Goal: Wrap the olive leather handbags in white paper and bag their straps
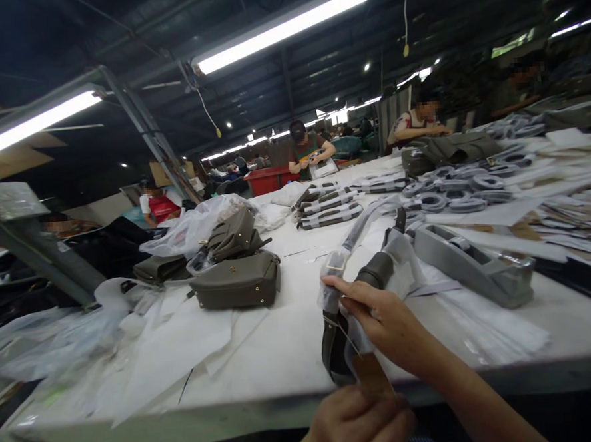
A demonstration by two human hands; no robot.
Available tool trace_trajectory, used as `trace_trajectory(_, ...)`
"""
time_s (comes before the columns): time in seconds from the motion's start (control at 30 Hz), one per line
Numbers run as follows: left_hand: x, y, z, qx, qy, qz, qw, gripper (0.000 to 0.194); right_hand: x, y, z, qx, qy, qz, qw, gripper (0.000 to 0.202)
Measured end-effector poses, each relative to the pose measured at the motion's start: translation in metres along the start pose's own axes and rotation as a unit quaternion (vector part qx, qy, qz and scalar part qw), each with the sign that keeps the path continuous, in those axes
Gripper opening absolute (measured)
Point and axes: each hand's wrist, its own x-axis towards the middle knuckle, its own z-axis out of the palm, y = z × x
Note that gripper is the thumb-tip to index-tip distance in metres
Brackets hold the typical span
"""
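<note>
My right hand (395, 325) reaches in from the lower right, its thumb and fingers closed on a dark strap (333, 345) partly wrapped in clear plastic, with a buckle near the fingertips. Below it, at the bottom edge, my left hand (360, 420) is blurred, its fingers closed round a brown tag (373, 374). A thin string runs from the tag up to the strap. Just beyond my right hand lies a rolled dark piece (376, 269) beside plastic film. To the left, an olive bag (236, 281) rests on the white table (301, 320).
A grey tape dispenser (473, 263) stands right of my hands. Farther back are wrapped straps (329, 209), grey rings (448, 188) and another olive bag (446, 152). Plastic bags (196, 227) and white sheets (178, 348) cover the left side. Several people work beyond the table.
</note>
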Motion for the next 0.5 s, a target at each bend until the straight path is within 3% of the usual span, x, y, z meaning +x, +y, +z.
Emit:
trace_trajectory(0.07, 0.000, -0.010, -0.005, -0.029, -0.024, 0.002, 0.999, 0.044, -0.001, -0.003, -0.002, 0.033, -0.004, -0.016, 0.999, 0.043)
trace_trajectory(0.13, -0.011, -0.019, -0.011, -0.066, 0.036, -0.022, 0.997, 0.040, -0.004, -0.004, -0.004, 0.046, -0.005, -0.019, 0.999, 0.041)
trace_trajectory(0.17, -0.018, -0.025, -0.013, -0.071, 0.107, -0.049, 0.991, 0.038, -0.005, -0.003, -0.005, 0.047, -0.002, -0.019, 0.999, 0.041)
trace_trajectory(0.23, -0.029, -0.037, -0.011, -0.045, 0.307, -0.150, 0.939, 0.046, -0.008, -0.001, -0.004, 0.044, 0.005, -0.020, 0.999, 0.040)
trace_trajectory(0.3, -0.029, -0.050, -0.004, -0.061, 0.399, -0.240, 0.883, 0.069, -0.010, 0.000, -0.001, 0.048, 0.006, -0.032, 0.998, 0.040)
trace_trajectory(0.37, -0.018, -0.061, 0.007, -0.132, 0.366, -0.308, 0.868, 0.079, -0.009, 0.002, 0.004, 0.064, -0.007, -0.049, 0.997, 0.041)
trace_trajectory(0.43, -0.003, -0.071, 0.017, -0.194, 0.298, -0.348, 0.868, 0.060, -0.009, 0.006, 0.007, 0.073, -0.022, -0.067, 0.995, 0.043)
trace_trajectory(0.5, 0.010, -0.079, 0.023, -0.216, 0.293, -0.361, 0.859, 0.048, -0.009, 0.014, 0.008, 0.057, -0.013, -0.083, 0.995, 0.049)
